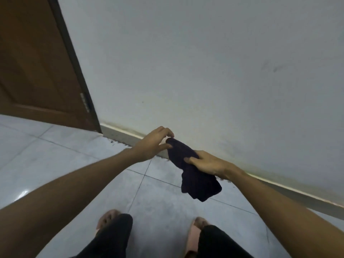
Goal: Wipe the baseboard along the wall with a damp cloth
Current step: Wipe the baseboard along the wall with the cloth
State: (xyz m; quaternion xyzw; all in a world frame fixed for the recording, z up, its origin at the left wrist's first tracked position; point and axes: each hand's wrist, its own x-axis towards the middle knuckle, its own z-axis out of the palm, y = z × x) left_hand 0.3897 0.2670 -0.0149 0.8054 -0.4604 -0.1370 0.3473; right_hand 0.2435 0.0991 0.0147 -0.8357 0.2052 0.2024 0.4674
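A dark navy cloth (197, 180) hangs bunched in front of me, above the floor. My right hand (208, 163) grips it around the middle, thumb on top. My left hand (152, 143) pinches the cloth's upper end between thumb and fingertips. Behind both hands a grey baseboard (119, 135) runs along the foot of the white wall (204, 71), from the door frame at the left down to the right edge. Dark grime marks the wall just above the baseboard, and crumbs of dirt lie along its foot.
A brown wooden door (37, 67) with a dark frame and a hinge stands at the left. Pale floor tiles (65, 155) cover the ground. My feet in pink slippers (109, 218) and dark trouser legs are at the bottom.
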